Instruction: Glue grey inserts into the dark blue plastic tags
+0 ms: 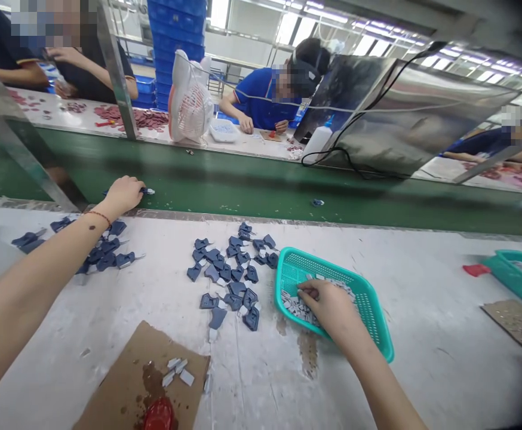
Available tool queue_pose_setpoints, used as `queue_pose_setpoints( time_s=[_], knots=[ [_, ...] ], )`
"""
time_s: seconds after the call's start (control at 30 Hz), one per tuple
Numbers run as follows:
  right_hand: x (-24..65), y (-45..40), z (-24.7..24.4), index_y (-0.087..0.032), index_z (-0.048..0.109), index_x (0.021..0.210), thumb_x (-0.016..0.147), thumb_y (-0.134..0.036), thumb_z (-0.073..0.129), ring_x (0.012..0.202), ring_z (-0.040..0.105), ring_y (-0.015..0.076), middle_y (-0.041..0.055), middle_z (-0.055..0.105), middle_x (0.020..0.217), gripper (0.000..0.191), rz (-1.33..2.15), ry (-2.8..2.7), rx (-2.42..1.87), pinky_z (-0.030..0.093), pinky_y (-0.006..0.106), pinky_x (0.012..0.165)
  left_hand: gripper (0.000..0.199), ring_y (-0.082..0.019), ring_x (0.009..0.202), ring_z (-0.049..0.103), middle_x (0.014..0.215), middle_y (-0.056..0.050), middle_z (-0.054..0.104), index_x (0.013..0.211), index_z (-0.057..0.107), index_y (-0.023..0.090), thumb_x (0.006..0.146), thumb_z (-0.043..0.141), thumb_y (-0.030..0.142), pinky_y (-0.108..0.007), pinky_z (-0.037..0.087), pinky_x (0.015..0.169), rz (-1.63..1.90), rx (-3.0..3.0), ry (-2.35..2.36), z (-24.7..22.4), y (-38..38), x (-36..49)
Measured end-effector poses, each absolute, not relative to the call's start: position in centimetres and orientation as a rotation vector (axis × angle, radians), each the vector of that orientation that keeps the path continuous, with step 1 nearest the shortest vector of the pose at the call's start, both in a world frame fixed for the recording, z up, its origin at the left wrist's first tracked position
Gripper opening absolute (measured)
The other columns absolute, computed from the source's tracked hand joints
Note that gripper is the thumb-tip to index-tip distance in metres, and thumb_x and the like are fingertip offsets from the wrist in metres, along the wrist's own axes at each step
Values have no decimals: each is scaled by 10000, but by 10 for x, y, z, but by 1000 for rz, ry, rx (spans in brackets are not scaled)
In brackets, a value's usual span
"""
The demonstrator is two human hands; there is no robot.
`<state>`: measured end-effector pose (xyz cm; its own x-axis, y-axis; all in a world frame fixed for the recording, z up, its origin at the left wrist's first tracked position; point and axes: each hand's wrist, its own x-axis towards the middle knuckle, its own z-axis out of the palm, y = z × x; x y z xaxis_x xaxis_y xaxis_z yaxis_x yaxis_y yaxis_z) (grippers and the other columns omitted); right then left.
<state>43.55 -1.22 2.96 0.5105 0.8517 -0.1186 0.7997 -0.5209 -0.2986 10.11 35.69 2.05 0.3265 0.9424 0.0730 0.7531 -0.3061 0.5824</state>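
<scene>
My left hand [125, 195] reaches over the green belt, its fingers closed around a dark blue plastic part with a light grey tip [150, 192]. Inside a teal plastic basket [380, 316], my right hand [328, 301] has its fingertips pinched together among small grey plastic pieces [294, 304]. Whatever lies between those fingertips is hard to make out. Left of the basket, loose dark blue plastic parts [252, 274] are scattered, several with grey tips. Another pile of such parts [106, 261] lies under my left forearm.
Cardboard [122, 364] at the front holds several grey pieces [186, 377] and a red object [159, 413]. One blue part [318, 203] lies on the green belt [243, 191]. A metal post [41, 149] stands at left. A co-worker [265, 89] sits opposite; another teal basket [507, 275] is at right.
</scene>
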Motion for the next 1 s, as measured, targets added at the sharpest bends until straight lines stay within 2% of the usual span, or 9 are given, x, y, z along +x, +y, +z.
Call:
queue_pose_setpoints(
  time_s=[0.13,0.2,0.3,0.37,0.43,0.57,0.7,0.8,1.0],
  knots=[
    [433,-11,30,-175,718,766,743,-168,583,755,707,270,106,753,785,138,369,-1366,-2544,509,317,634,137,-296,1119,579,1088,-95,672,927,665,140,811,679,212,-457,434,967,787,1915,1436,32,338,105],
    [433,-11,31,-179,702,744,728,-171,581,726,704,265,101,746,753,122,364,-1354,-2518,507,315,615,110,-293,1015,627,962,-89,695,854,654,150,757,677,198,-380,467,869,900,1746,1371,39,317,110],
    [434,-12,33,-187,673,712,701,-193,595,679,694,264,86,727,688,79,352,-1337,-2455,507,325,592,115,-208,825,657,922,-79,689,835,614,158,748,616,233,-286,471,684,966,1481,1186,50,273,116],
    [432,-15,36,-186,667,750,716,-252,607,679,691,262,83,723,701,95,326,-1315,-2395,519,333,591,96,-156,735,634,942,-81,673,804,577,158,758,550,238,-259,457,619,911,1322,1037,57,235,115],
    [423,-20,41,-182,668,868,765,-350,600,736,693,257,88,725,786,208,274,-1293,-2325,542,345,643,72,-123,637,591,887,-66,645,774,551,158,731,516,205,-258,457,588,798,1185,915,63,194,112],
    [370,-31,58,-207,648,987,821,-457,620,781,687,225,72,706,866,301,259,-1322,-2067,562,329,706,94,-101,504,512,739,-14,550,776,545,157,730,554,238,-254,416,487,526,983,748,72,115,101],
    [293,-43,76,-245,620,1057,865,-312,645,736,662,162,17,679,846,205,350,-1611,-1728,555,263,681,198,-46,445,414,646,51,478,796,583,162,777,663,342,-194,297,439,264,778,673,67,58,92],
    [252,-49,82,-265,584,1108,881,-212,630,726,644,136,-11,660,840,238,314,-1802,-1606,547,229,688,267,-55,401,336,483,81,435,826,604,177,792,677,432,-197,240,419,206,800,687,57,34,83],
    [219,-52,74,-257,557,1166,902,-115,579,867,655,156,28,676,966,300,343,-1969,-1482,551,247,772,294,-70,417,327,425,79,406,813,673,154,780,713,443,-218,244,438,348,833,694,39,13,61]
  ],
)
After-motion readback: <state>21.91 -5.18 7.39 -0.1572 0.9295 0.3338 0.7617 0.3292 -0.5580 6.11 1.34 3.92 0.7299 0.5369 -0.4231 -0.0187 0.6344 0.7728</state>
